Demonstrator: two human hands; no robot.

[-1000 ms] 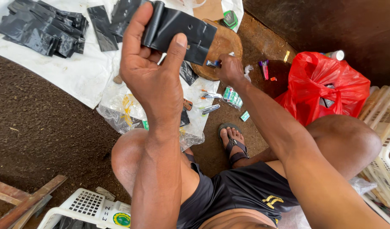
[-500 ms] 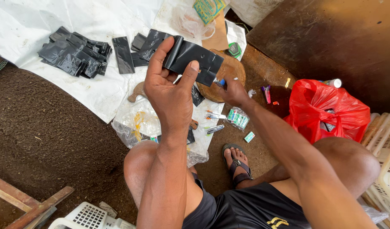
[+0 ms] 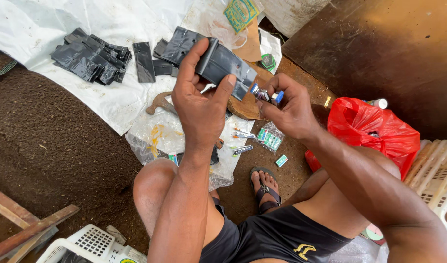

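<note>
While the left hand (image 3: 201, 104) grasps a folded black plastic bag (image 3: 223, 65) at its twelve o'clock, the right hand (image 3: 286, 104) pinches a small blue-capped tube (image 3: 266, 94) against the bag's four o'clock corner.

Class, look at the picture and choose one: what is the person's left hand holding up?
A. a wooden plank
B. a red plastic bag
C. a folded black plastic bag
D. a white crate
C: the left hand grips a folded black plastic bag between thumb and fingers, while the red plastic bag lies apart on the ground to the right.
</note>
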